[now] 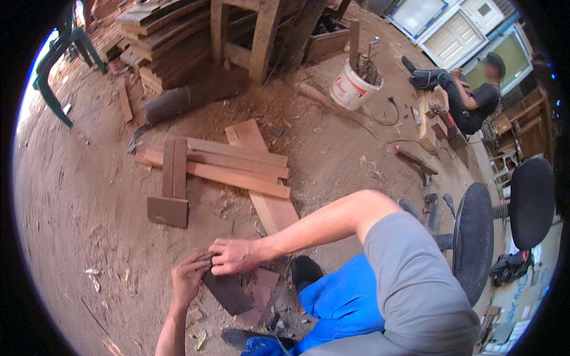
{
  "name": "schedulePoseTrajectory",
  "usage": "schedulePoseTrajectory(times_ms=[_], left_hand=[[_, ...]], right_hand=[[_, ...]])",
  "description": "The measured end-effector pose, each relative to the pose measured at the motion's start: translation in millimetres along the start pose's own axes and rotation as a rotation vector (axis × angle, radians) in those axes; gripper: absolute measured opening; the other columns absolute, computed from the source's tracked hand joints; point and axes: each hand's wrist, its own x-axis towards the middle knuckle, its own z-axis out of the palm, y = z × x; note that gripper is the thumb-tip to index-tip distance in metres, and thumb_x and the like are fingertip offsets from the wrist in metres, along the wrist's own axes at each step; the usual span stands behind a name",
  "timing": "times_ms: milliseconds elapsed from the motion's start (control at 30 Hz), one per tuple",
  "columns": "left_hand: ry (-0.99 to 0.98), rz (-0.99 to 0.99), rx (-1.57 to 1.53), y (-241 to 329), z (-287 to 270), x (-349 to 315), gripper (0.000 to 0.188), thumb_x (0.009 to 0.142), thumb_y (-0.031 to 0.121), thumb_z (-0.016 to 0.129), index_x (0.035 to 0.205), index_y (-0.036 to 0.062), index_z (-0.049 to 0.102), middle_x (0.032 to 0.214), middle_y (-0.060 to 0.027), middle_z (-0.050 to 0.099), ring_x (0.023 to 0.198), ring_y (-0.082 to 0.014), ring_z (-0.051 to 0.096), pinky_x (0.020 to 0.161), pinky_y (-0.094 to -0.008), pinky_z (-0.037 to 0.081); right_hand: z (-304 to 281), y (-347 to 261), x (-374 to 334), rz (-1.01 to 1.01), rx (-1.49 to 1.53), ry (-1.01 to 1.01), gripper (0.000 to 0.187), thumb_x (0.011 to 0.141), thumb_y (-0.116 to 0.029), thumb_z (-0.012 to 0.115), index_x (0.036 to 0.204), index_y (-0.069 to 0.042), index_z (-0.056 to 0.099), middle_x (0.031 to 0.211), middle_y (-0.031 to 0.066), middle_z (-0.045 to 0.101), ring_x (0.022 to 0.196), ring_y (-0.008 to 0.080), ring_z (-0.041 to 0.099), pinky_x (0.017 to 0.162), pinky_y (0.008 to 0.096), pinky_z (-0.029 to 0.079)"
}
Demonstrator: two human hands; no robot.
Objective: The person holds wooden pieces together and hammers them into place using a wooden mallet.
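In front of my feet, my left hand (189,277) and my right hand (233,256) meet with closed fingers at the upper end of a dark brown rectangular sheet (227,293), which looks like sandpaper. Their fingers hide the gripped edge. The sheet slants down toward my foot, overlapping a reddish flat piece (260,292) on the ground. Beyond my hands lies another dark rectangular piece (168,212), at the near end of a short brown board (175,169). That board rests across several long reddish wooden slats (237,172).
A dark roll (184,102) lies beyond the slats, near stacked boards (160,44) and a wooden stand (261,41). A white bucket (354,89) holds tools. At right sit a person (475,98) beside wooden pieces and a black padded chair (475,243). A green chair (50,89) stands far left.
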Motion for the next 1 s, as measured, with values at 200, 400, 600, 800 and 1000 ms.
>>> schedulePoseTrajectory(times_ms=[200, 400, 600, 800, 1000], left_hand=[[0.055, -0.010, -0.076, 7.6, 2.9, 1.9, 0.020, 0.082, -0.003, 0.074, 0.101, 0.0003, 0.079, 0.112, -0.0171, 0.076, 0.109, -0.0284, 0.072, 0.095, -0.0361, 0.054], [0.194, -0.087, -0.114, -6.1, 10.9, 8.7, 0.019, 0.086, -0.004, 0.072, 0.103, -0.0020, 0.077, 0.105, -0.0158, 0.077, 0.097, -0.0237, 0.072, 0.089, -0.0339, 0.054], [0.179, -0.151, -0.181, -9.2, 9.3, 11.3, 0.020, 0.092, -0.002, 0.067, 0.110, -0.0060, 0.074, 0.110, -0.0149, 0.076, 0.100, -0.0172, 0.069, 0.088, -0.0312, 0.052], [0.225, -0.098, -0.144, -8.0, 12.8, 11.3, 0.018, 0.087, -0.007, 0.069, 0.104, -0.0065, 0.074, 0.101, -0.0151, 0.076, 0.093, -0.0193, 0.070, 0.085, -0.0303, 0.054], [0.203, -0.080, -0.153, -11.6, 12.7, 7.9, 0.018, 0.086, -0.007, 0.069, 0.102, -0.0059, 0.075, 0.102, -0.0152, 0.076, 0.095, -0.0214, 0.071, 0.088, -0.0317, 0.054]], right_hand=[[3.6, 7.4, 4.0, -0.027, 0.055, 0.017, 0.016, 0.082, -0.022, 0.061, 0.090, -0.010, 0.055, 0.087, 0.0075, 0.055, 0.087, 0.0266, 0.059, 0.075, 0.0388, 0.052], [3.3, 33.2, 10.3, 0.109, 0.258, 0.051, 0.018, 0.080, -0.010, 0.065, 0.093, -0.004, 0.053, 0.089, 0.0117, 0.055, 0.086, 0.0319, 0.064, 0.067, 0.0422, 0.056], [-1.0, 43.9, 17.4, 0.194, 0.288, -0.072, 0.019, 0.082, -0.008, 0.062, 0.097, -0.004, 0.051, 0.092, 0.0134, 0.056, 0.082, 0.0342, 0.067, 0.064, 0.0438, 0.057], [1.6, 39.4, 15.5, 0.277, 0.341, -0.044, 0.015, 0.085, -0.009, 0.060, 0.093, -0.003, 0.051, 0.088, 0.0138, 0.057, 0.084, 0.0349, 0.067, 0.064, 0.0438, 0.056], [1.3, 37.5, 10.5, 0.234, 0.337, -0.019, 0.012, 0.086, -0.010, 0.059, 0.090, -0.002, 0.051, 0.085, 0.0148, 0.057, 0.081, 0.0350, 0.067, 0.066, 0.0433, 0.055]])
